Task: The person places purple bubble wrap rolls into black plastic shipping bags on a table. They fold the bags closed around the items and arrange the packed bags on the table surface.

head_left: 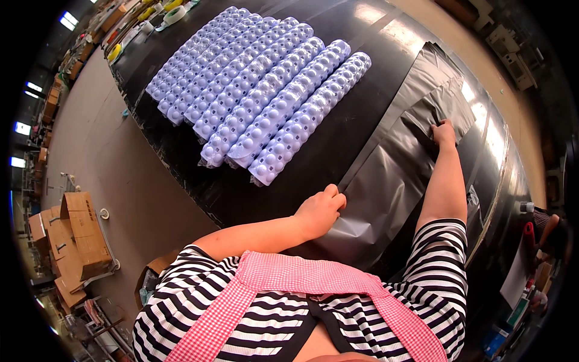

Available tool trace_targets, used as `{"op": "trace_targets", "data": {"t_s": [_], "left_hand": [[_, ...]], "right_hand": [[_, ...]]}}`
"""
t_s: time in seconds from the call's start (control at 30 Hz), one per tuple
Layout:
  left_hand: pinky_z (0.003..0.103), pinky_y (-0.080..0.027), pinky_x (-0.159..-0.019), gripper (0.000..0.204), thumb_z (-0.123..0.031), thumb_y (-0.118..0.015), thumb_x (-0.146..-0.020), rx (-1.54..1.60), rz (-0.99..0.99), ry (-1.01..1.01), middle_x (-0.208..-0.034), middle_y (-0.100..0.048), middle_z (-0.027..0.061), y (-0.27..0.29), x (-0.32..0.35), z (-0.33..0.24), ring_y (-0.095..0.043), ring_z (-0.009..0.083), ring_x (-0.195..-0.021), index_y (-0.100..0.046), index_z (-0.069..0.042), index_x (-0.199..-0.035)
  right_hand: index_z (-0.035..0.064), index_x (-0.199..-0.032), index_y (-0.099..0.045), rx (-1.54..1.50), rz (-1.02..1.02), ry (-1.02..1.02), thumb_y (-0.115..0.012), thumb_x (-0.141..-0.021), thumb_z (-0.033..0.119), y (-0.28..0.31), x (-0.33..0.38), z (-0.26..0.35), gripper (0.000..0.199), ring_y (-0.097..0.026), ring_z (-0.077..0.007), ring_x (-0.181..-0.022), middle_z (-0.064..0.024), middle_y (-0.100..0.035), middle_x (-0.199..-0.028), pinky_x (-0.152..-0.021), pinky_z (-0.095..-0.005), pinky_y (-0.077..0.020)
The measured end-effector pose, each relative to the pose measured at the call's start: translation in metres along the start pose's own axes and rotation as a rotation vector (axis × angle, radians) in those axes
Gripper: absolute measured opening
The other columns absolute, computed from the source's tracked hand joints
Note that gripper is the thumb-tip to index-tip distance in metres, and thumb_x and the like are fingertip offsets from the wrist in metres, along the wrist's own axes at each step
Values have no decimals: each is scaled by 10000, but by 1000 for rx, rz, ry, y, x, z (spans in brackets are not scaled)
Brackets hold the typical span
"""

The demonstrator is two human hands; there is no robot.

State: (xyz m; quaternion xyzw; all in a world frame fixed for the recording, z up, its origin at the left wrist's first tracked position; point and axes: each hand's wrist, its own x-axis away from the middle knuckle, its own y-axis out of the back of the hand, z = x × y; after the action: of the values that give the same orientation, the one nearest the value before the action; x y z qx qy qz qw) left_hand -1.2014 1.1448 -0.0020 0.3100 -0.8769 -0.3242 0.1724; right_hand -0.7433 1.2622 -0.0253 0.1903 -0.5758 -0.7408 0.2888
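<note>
Silver-grey film (386, 187): lies on the right part of the black table (338, 139), creased and rumpled, running from close to the person's chest toward the far edge
Weight and feel: looks light and limp to me, thin enough to wrinkle under a touch; its sheen suggests it slides easily, and a hard tug at one point could stretch or tear it
Where to hold: the edges and raised folds seem best, one hand at each end so the sheet stays taut
Left hand (321, 212): fingers curled at the film's near left edge, seemingly pinching it, fingertips partly hidden
Right hand (444, 133): closed on a gathered fold farther out, arm stretched
Lavender bumpy rolls (295, 120): wrapped in clear plastic, side by side left of the film, apart from it; the nearest one limits room for a leftward sweep
Far left corner: tape rolls (174, 15) at the table's edge
Floor, left: cardboard boxes (85, 232), well out of the way
</note>
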Motion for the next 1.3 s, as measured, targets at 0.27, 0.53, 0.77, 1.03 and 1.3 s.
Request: {"op": "trace_targets", "data": {"t_s": [0.27,0.53,0.77,1.03,1.3], "left_hand": [[412,-525,-795,186,-74,-650,-814,31,-30,-49,-1012,-562,97,0,-1,5,-617,312,-914,-638,-90,-998],[389,-513,-847,315,11,-611,-817,214,-158,-52,-1075,-589,115,4,-19,8,-612,321,-976,-639,-37,-1127],[390,-508,-868,316,30,-555,-831,221,-180,-43,-1104,-548,130,-5,-16,12,-607,333,-985,-622,-15,-1137],[408,-514,-860,308,21,-556,-831,274,-261,-49,-1103,-548,153,-14,-22,23,-605,345,-992,-621,0,-1131],[410,-505,-872,309,-137,-712,-810,73,-338,-214,-1167,-541,136,19,-28,19,-591,336,-1015,-671,-61,-1107]], "right_hand": [[143,-980,-623,-52,-174,-77,-514,-849,124,16,9,28,172,-626,-352,-1061,-133,-679,-1102,-879,-478,-492],[132,-794,-612,-522,-554,356,-652,-849,185,-3,-7,61,86,-669,-331,-704,-94,-680,-732,-656,-439,-520],[85,-1464,-401,-342,-312,566,-683,-824,147,-5,72,67,702,-549,-372,-1193,-209,-569,-1321,-1013,-424,-432],[158,-1567,-121,58,215,430,-648,-864,509,24,342,65,947,-160,-427,-1464,-187,-131,-1609,-1134,-624,-195],[161,-1577,-22,81,38,451,-569,-862,624,-25,319,30,1012,-46,-327,-1507,-119,-77,-1637,-1183,-569,-10]]}}
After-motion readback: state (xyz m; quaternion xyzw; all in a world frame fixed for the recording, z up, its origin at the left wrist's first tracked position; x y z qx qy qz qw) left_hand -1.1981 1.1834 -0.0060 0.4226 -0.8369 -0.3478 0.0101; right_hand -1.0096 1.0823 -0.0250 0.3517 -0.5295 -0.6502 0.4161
